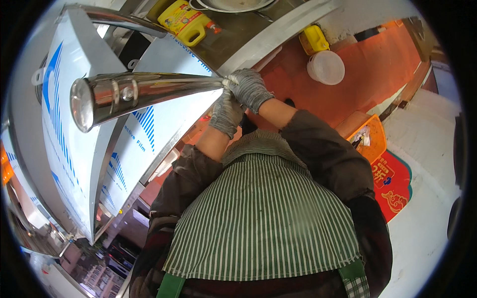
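A shiny steel pipe [159, 92] with a capped wide end reaches from the left toward the middle of the head view. Both my hands, in grey work gloves, are closed together at its narrow end. My right hand [250, 89] lies on top, its fingertips at the metal. My left hand [226, 115] is just below, wrist bent upward, its fingers partly covered by the right. Under and beside the pipe stand steel panels [171, 107] covered in white protective film with blue stripes.
A yellow jug [185, 22] and a metal pan [233, 4] rest on the steel surface at the top. On the red floor [367, 64] stand another yellow jug [314, 39] and a whitish bucket [326, 67]. At right, an orange crate [373, 136] sits by a red board [392, 186].
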{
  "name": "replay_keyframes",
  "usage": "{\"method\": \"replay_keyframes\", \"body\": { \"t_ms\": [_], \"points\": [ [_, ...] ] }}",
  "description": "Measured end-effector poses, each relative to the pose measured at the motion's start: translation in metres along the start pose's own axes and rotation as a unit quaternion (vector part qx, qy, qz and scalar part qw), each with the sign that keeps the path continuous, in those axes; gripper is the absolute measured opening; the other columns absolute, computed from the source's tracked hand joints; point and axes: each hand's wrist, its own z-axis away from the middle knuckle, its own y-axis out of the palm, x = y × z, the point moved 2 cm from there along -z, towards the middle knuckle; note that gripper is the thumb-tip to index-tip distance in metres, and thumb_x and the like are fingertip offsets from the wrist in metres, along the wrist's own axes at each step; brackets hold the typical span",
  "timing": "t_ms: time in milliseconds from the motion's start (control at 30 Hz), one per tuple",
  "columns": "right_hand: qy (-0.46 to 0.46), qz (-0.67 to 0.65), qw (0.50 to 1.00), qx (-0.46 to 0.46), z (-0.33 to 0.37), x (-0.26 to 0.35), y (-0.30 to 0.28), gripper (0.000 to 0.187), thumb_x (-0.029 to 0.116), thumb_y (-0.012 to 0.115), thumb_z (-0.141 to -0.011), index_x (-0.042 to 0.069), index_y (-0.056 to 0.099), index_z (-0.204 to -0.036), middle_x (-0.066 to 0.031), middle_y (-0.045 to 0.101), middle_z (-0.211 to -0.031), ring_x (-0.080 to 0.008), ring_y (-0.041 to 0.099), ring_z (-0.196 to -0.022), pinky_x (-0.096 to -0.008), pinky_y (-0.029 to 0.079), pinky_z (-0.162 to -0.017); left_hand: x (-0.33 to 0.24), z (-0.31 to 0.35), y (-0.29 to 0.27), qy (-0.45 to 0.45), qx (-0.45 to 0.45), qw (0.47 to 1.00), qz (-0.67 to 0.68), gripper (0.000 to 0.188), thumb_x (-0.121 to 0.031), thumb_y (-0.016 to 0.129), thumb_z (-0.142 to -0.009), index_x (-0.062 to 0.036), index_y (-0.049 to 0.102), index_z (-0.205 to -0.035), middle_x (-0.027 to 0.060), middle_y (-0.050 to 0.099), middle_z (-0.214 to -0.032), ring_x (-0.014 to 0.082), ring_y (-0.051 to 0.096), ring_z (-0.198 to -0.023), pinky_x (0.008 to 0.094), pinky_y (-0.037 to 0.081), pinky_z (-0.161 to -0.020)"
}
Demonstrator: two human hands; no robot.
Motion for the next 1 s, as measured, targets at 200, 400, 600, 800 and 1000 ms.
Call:
{"method": "replay_keyframes", "body": {
  "t_ms": [200, 400, 600, 800, 1000],
  "points": [
    [-0.098, 0.214, 0.971, -0.028, -0.003, 0.007, -0.006, 0.040, 0.038, 0.043, -0.091, 0.007, 0.067, -0.092, -0.0134, 0.066, -0.088, -0.0295, 0.061, -0.087, -0.0416, 0.046, -0.081, 0.006, -0.007, -0.002, -0.012, -0.016, 0.999, 0.050, 0.037, -0.035, 0.048, -0.095, -0.0111, 0.049, -0.123, 0.0035, 0.055, -0.122, 0.0181, 0.052, -0.110, 0.0321, 0.042, -0.095],
    [0.016, -0.030, 0.999, -0.031, -0.002, 0.000, 0.006, 0.024, 0.025, 0.052, -0.087, 0.003, 0.060, -0.095, -0.0186, 0.062, -0.092, -0.0352, 0.059, -0.090, -0.0418, 0.048, -0.079, -0.040, 0.063, -0.005, 0.455, -0.151, 0.840, -0.253, 0.029, -0.010, 0.064, -0.086, -0.0035, 0.054, -0.113, 0.0092, 0.058, -0.109, 0.0164, 0.056, -0.095, 0.0289, 0.047, -0.084],
    [0.052, -0.010, 0.998, -0.025, 0.007, -0.006, 0.015, 0.021, 0.024, 0.053, -0.088, 0.006, 0.058, -0.096, -0.0181, 0.063, -0.088, -0.0356, 0.060, -0.084, -0.0428, 0.049, -0.073, -0.081, 0.051, 0.021, 0.366, 0.023, 0.780, -0.508, 0.025, -0.009, 0.070, -0.081, -0.0005, 0.059, -0.102, 0.0096, 0.064, -0.096, 0.0168, 0.060, -0.086, 0.0300, 0.049, -0.083],
    [0.051, -0.059, 0.996, -0.037, 0.047, -0.004, 0.021, 0.014, 0.016, 0.053, -0.087, 0.008, 0.063, -0.093, -0.0129, 0.065, -0.086, -0.0282, 0.062, -0.085, -0.0393, 0.050, -0.071, -0.049, 0.053, 0.006, 0.364, 0.065, 0.804, -0.466, 0.027, -0.005, 0.069, -0.080, -0.0018, 0.053, -0.101, 0.0101, 0.061, -0.101, 0.0182, 0.058, -0.095, 0.0316, 0.047, -0.090],
    [0.016, 0.041, 0.998, -0.046, 0.048, -0.015, 0.046, 0.023, 0.017, 0.052, -0.087, 0.010, 0.061, -0.107, -0.0094, 0.064, -0.094, -0.0242, 0.061, -0.086, -0.0361, 0.051, -0.068, -0.041, 0.048, 0.002, 0.383, 0.065, 0.798, -0.461, 0.030, -0.005, 0.070, -0.080, -0.0038, 0.048, -0.101, 0.0104, 0.060, -0.105, 0.0197, 0.057, -0.102, 0.0333, 0.045, -0.094]
  ]
}}
